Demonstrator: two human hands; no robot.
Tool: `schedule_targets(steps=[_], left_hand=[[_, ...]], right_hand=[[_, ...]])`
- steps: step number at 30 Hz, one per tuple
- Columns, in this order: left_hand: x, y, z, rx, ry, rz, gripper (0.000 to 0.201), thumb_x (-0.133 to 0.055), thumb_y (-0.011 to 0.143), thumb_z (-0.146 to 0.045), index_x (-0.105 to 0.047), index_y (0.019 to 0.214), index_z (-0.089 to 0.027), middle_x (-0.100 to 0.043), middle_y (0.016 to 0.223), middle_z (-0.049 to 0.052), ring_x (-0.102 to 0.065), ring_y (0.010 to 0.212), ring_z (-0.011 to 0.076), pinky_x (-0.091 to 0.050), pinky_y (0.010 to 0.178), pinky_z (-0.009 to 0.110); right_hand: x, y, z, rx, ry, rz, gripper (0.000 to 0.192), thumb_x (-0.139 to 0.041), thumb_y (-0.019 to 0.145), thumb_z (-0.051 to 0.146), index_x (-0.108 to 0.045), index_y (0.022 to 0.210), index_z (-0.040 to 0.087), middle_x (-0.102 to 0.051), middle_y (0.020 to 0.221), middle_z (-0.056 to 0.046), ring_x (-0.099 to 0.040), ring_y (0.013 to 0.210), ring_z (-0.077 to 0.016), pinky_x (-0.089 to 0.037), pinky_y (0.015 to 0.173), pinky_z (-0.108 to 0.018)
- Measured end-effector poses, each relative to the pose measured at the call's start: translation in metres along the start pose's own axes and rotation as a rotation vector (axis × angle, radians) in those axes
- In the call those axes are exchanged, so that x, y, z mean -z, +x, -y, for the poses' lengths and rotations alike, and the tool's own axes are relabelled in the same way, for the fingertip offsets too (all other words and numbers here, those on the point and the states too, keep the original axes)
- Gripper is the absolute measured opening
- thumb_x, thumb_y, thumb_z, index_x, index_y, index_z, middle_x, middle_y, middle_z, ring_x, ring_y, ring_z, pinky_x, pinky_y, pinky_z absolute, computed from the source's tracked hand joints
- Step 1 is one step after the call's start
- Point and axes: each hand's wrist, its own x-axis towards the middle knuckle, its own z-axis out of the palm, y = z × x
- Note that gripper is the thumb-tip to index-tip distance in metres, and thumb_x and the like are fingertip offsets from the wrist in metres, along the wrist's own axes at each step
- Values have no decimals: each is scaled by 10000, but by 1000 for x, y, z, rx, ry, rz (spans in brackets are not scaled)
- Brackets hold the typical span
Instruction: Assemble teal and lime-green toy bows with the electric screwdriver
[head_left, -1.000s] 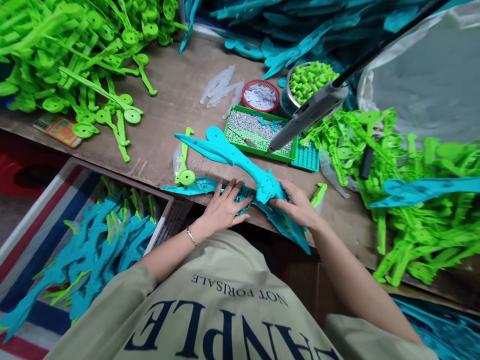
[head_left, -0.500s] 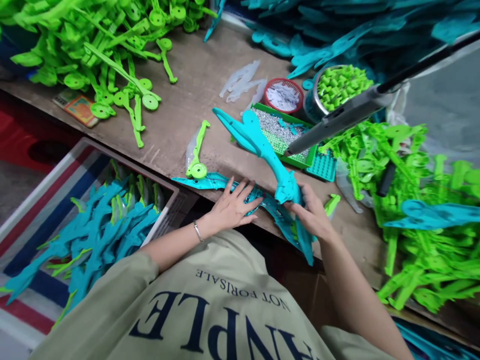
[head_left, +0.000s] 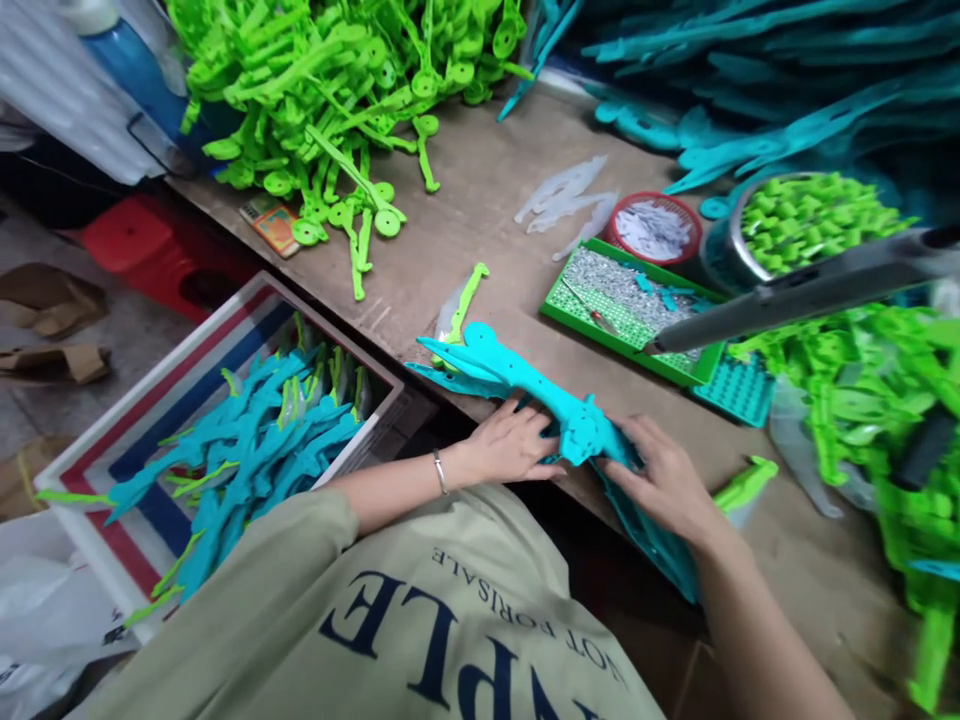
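My right hand (head_left: 664, 475) grips the right part of a long teal plastic shell half (head_left: 529, 378), thumb and fingers around its edge. That piece lies over a second teal shell half (head_left: 660, 540) at the table's front edge; I cannot tell whether the two are fitted together. My left hand (head_left: 506, 445) rests on the lower half with its fingers spread, their tips partly hidden beneath the upper piece. Just behind the shells' left end is a lime-green arm-like part (head_left: 469, 295) with a clear blade. Another lime-green part (head_left: 750, 483) lies right of my right hand.
A green tray (head_left: 622, 345) of small metal pieces, a red basket (head_left: 694, 215) and a bowl of green pieces (head_left: 817, 220) stand behind. A grey screwdriver-like tool (head_left: 795, 290) hangs over the tray. Lime-green heaps flank the table (head_left: 465, 190). A box (head_left: 386, 400) of teal assemblies sits left.
The upper teal shell half has come down over the lower one, its left end swinging toward me. My left hand's fingertips are now partly covered by it. The view has shifted left.
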Motion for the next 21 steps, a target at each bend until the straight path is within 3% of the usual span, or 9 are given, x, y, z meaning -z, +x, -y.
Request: schedule_targets(steps=[5,13,21], left_hand=[[2,-1,-1,-26,39,-51,516,-494,1008,-601,-735,1230,-202,-545,1518,185,-499,1409,344,-383,1151,517],[2,-3,0,-31,71,-42,596,-441,1014,-634,-729,1263,-175,-533,1540,188,-460,1459,336,-324,1203,498],[8,-2,-2,8,95,33,654,-477,986,-666,-686,1338,-157,-505,1563,197,-425,1485,344,-345,1191,477]], right_hand=[[-1,1,1,13,-22,46,533,-524,924,422,-584,1405,200,-602,965,-73,-653,859,-259,-563,823,-402],[4,0,2,33,25,122,714,-549,974,560,-399,1592,235,-594,1067,-86,-669,982,-259,-565,933,-414],[-1,-3,2,100,-54,150,867,-568,960,549,-163,1676,273,-565,1174,-110,-665,1031,-290,-577,945,-469]])
